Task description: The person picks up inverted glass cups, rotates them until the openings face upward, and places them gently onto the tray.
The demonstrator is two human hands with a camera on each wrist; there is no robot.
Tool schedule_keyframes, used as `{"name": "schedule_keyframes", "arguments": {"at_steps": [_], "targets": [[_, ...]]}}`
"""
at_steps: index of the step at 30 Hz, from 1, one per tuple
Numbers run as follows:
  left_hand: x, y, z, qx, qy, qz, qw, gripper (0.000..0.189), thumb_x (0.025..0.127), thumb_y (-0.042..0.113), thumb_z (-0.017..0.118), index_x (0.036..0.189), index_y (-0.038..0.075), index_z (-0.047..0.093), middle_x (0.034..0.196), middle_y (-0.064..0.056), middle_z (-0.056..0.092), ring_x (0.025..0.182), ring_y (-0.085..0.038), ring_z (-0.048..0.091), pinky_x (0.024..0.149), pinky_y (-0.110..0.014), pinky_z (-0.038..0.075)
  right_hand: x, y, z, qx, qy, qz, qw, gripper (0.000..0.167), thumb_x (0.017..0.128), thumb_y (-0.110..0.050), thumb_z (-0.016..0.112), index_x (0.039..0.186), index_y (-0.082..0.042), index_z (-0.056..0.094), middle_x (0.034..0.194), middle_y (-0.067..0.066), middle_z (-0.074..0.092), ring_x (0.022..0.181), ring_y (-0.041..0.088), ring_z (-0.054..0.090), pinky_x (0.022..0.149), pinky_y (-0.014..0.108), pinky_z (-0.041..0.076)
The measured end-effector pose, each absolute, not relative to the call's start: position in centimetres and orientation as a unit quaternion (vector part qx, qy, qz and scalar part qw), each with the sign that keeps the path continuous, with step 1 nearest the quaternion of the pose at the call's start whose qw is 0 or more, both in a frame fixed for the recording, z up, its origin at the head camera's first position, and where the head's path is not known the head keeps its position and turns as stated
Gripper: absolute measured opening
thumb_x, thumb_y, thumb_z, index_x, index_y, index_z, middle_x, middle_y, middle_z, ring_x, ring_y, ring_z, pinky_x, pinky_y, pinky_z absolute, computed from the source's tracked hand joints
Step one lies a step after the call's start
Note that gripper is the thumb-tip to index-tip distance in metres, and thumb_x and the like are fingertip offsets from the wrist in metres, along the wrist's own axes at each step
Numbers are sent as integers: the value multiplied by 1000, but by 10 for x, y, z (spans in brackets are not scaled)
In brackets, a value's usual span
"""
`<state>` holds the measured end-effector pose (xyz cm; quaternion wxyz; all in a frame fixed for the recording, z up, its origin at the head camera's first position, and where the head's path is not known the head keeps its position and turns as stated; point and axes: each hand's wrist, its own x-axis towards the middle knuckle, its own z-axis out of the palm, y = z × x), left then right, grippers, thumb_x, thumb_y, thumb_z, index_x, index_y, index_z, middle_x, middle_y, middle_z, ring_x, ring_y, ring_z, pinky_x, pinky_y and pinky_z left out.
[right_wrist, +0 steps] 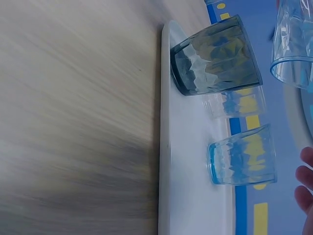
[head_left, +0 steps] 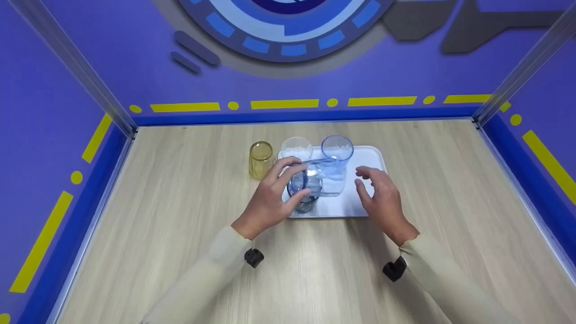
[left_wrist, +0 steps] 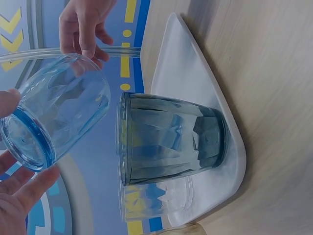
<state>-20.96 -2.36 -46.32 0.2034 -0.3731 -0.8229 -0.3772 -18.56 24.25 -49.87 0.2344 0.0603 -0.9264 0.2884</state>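
My left hand (head_left: pixel 272 195) grips a clear blue glass (left_wrist: pixel 63 110) around its base end. The glass lies tilted on its side in the air above a white tray (head_left: pixel 348 208), its mouth pointing toward my right hand (head_left: pixel 382 198). That right hand hovers over the tray's right part with fingers loosely bent, holding nothing, slightly apart from the rim in the head view. Under the held glass, a smoky grey glass (left_wrist: pixel 171 142) stands upright at the tray's near left corner. Behind it are a colourless glass (head_left: pixel 296 146) and a second blue glass (right_wrist: pixel 242 156), both upright on the tray.
An amber glass (head_left: pixel 261 164) stands on the wooden table (head_left: pixel 180 216) just left of the tray. Blue-purple printed panels (head_left: pixel 288 90) wall the table at the back and both sides.
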Motion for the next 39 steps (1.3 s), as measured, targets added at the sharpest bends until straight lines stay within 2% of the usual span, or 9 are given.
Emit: {"name": "schedule_keyframes", "arguments": {"at_steps": [14, 22, 28, 34, 36, 39], "targets": [[-208, -19, -462, -395, -819, -369, 193, 47, 91, 30, 67, 132, 10, 56, 130, -6, 54, 124, -14, 52, 105, -25, 44, -186, 239, -496, 99, -912, 300, 260, 32, 89, -10, 67, 120, -9, 63, 110, 5, 68, 99, 21, 61, 84, 36, 53], [-206, -16, -461, -403, -819, -374, 164, 48, 92, 30, 66, 134, 11, 54, 132, -5, 52, 124, -12, 51, 107, -23, 43, -184, 237, -496, 106, -915, 303, 246, 37, 89, -7, 67, 125, -11, 62, 119, 3, 66, 103, 19, 61, 88, 36, 55], [-204, -14, -462, -409, -820, -372, 149, 49, 93, 30, 65, 135, 10, 53, 134, -5, 51, 125, -12, 51, 107, -23, 43, -182, 237, -496, 118, -912, 304, 250, 35, 90, -12, 68, 125, -14, 62, 118, 2, 66, 104, 16, 60, 89, 36, 55], [-203, -13, -462, -411, -819, -376, 138, 49, 93, 32, 63, 136, 11, 53, 134, -4, 51, 125, -11, 50, 107, -24, 43, -181, 237, -495, 126, -911, 307, 247, 35, 90, -12, 68, 124, -14, 63, 119, 2, 66, 110, 16, 60, 95, 37, 53], [-202, -12, -462, -412, -819, -376, 136, 48, 94, 32, 63, 136, 12, 52, 134, -4, 50, 125, -11, 50, 107, -24, 43, -181, 237, -496, 131, -910, 304, 249, 35, 89, -12, 69, 124, -14, 63, 119, 2, 66, 112, 16, 60, 98, 34, 51], [-201, -11, -462, -415, -817, -376, 137, 48, 94, 32, 63, 136, 12, 52, 135, -4, 50, 125, -11, 50, 107, -24, 43, -181, 237, -497, 139, -906, 303, 259, 37, 86, -8, 71, 122, -13, 64, 119, 3, 66, 114, 17, 60, 104, 20, 43]]}}
